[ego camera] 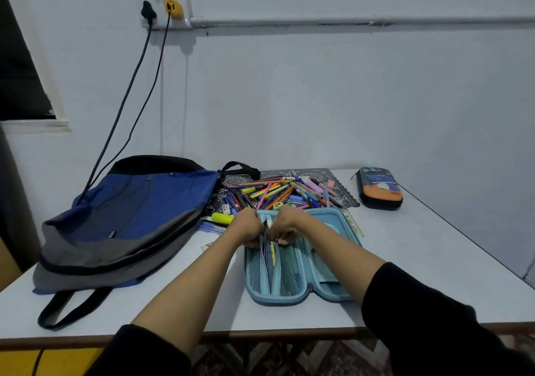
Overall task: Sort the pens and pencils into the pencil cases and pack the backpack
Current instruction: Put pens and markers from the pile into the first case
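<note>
The blue pencil case [304,297] is lying open and flat near the front of the table [419,245], and both hands are working in its upper end. The left hand [248,226] and right hand [283,225] are sitting close together with fingers curled tight, seemingly pinching the case's middle flap; exactly what the fingertips are holding is hidden.

As I see it, pulling the flap too hard is risking tipping out what is already stowed, or catching a tip in the mesh. The case could also be sliding toward the table edge, since nothing is pinning it down.

Inside, a yellow pen [272,249] and a dark pen [265,255] are standing in the pocket by the flap; the mesh pockets are showing little else. Just behind the case, the pile of pens and pencils [278,192] is waiting unsorted on a patterned mat [315,172], with a yellow highlighter [222,218] lying beside the left hand. The backpack [139,216] is lying flat at the left; its contents are not showing. A dark pencil case [379,187] is sitting zipped at the far right.
</note>
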